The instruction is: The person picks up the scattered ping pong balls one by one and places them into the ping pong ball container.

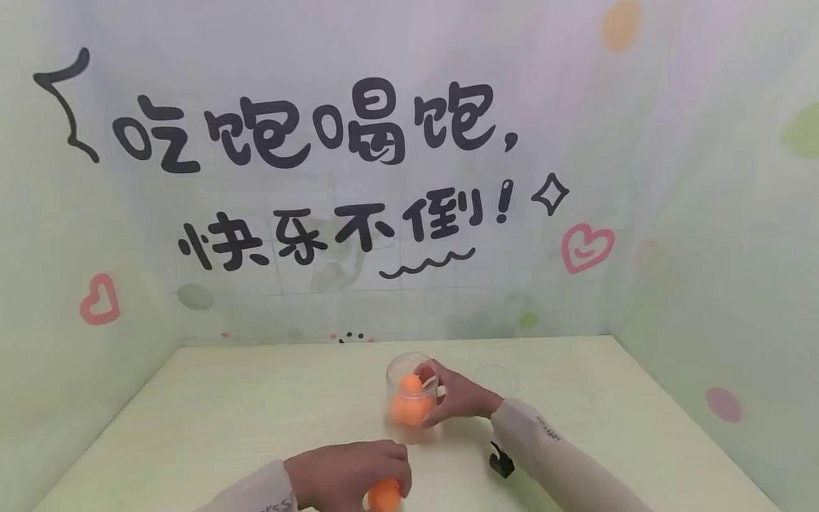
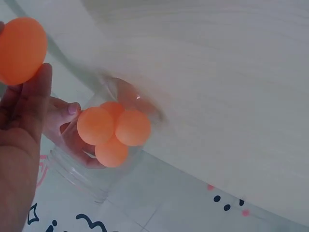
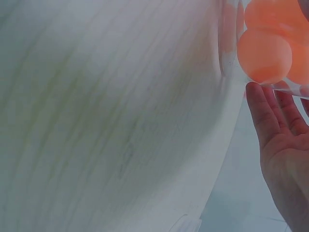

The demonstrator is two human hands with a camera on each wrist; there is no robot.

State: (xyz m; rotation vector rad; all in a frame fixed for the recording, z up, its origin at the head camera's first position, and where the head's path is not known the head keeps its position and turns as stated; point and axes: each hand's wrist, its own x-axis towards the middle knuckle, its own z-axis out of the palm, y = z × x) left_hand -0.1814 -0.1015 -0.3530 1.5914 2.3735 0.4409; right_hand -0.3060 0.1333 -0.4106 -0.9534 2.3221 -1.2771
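Note:
My left hand point(image 1: 352, 473) pinches an orange ping-pong ball point(image 1: 384, 496) near the front edge of the head view. The same ball point(image 2: 23, 50) shows at the upper left of the left wrist view, held at the fingertips. Farther back, a clear jar point(image 1: 398, 368) stands on the table with its mouth up. Several orange balls point(image 2: 133, 127) are piled inside it. My right hand point(image 1: 457, 393) grips the jar from its right side, thumb toward the front. In the right wrist view, its fingers point(image 3: 263, 111) lie along the clear wall, beside the balls.
The pale wooden table point(image 1: 256, 405) reaches back to a printed cloth wall point(image 1: 448, 306) with black writing. A faint clear round outline point(image 1: 498, 380) lies on the table right of the jar. A small black object point(image 1: 501, 462) shows beside the right sleeve point(image 1: 557, 455).

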